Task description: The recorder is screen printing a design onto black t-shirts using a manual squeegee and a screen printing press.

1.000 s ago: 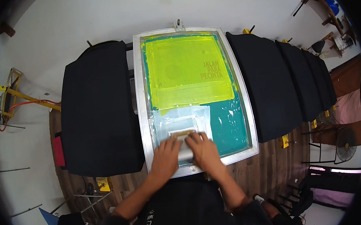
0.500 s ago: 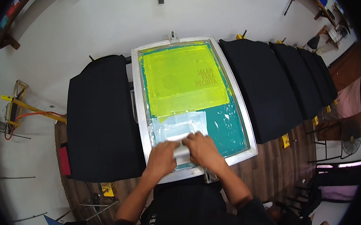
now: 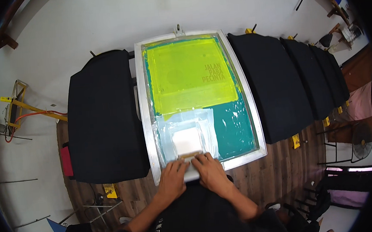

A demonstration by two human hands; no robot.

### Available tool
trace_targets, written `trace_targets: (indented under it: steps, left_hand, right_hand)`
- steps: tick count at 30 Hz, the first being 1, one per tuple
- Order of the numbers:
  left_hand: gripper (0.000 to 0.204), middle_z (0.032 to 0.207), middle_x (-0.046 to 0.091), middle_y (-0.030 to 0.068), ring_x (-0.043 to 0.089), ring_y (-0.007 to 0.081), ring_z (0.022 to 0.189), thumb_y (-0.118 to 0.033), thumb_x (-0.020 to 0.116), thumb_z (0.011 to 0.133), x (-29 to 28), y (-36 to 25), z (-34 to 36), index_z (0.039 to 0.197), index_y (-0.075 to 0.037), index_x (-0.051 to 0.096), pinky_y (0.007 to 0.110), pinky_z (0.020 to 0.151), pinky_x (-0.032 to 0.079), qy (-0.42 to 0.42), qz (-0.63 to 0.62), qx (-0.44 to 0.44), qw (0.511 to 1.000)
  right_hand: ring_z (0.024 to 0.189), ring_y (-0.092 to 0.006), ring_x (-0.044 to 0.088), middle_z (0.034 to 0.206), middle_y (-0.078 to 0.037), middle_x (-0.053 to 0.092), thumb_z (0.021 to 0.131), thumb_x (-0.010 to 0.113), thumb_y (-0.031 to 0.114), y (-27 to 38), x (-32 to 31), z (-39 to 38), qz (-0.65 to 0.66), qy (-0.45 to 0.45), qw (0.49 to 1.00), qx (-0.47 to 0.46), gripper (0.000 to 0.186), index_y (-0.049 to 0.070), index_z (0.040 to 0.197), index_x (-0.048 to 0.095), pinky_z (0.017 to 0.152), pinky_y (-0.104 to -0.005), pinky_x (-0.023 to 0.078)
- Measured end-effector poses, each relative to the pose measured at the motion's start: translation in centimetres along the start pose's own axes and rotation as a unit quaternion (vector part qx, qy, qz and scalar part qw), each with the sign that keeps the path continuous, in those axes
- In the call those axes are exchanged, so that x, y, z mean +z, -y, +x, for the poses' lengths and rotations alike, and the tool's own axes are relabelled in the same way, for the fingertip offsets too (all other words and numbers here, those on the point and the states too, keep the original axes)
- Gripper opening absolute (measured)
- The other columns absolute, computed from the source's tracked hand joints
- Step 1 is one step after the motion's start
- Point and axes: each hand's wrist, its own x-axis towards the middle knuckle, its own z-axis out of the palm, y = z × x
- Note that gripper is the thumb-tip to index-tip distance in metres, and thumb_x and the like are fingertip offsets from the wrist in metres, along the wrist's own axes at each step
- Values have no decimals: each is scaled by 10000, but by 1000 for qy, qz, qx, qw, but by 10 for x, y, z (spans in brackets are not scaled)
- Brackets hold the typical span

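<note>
A screen-printing screen (image 3: 142, 97) with a pale metal frame lies in front of me. Its mesh is yellow-green in the far part, with faint lettering, and teal toward the near right. White ink (image 3: 187, 139) is spread over the near left of the mesh. At the screen's near edge, my left hand (image 3: 173, 176) and my right hand (image 3: 208, 171) grip a squeegee (image 3: 192, 174) from both sides, fingers curled over it. Its brownish edge shows between my fingertips; its lower side is hidden.
Black-covered printing boards stand in a row: one on the left (image 3: 104, 121), several on the right (image 3: 274, 88). Yellow brackets (image 3: 296, 141) show beneath them. A yellow metal stand (image 3: 32, 107) with an orange hose is at the far left. A fan (image 3: 362, 141) stands at the right.
Both hands have moved toward me with the squeegee, from over the mesh to the near frame edge. More of the white ink patch is now uncovered.
</note>
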Motion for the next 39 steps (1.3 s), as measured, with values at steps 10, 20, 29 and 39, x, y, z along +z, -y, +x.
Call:
trace_targets:
  steps: [10,20,29,39]
  left_hand:
    - [426,1053,659,171,611,366,980,20,642,715,-39,29,77,1136,-38,668,464,881,502,-42,-30,-9,999]
    - [521,1223,566,162,533,339,1115,51,646,690,2,19,35,1202,-27,588,448,921,461,-47,44,25,998]
    - [521,1222,581,126,538,295,1148,-17,674,705,-20,-8,8,1220,-49,598,431,957,423,61,5,0,998]
    - [642,1358,517,183,477,320,1300,37,671,698,-39,-9,46,1323,-40,544,432,1057,376,-11,19,-34,999]
  right_hand:
    - [965,-361,618,963,-134,665,674,683,16,-26,-33,91,-44,7,999,-13,331,75,1001,684,766,-460,562]
    - [1081,-394,533,1154,-165,565,615,704,-50,-19,1,39,-1,-41,999,-15,524,29,1115,572,791,-447,562]
    - [1091,-379,534,1153,-148,588,644,688,-54,10,-28,3,22,82,996,22,552,19,1179,576,883,-440,528]
    - [1160,-371,515,1266,-157,554,671,598,-103,4,-33,50,-37,-27,999,9,599,36,1254,590,882,-420,537]
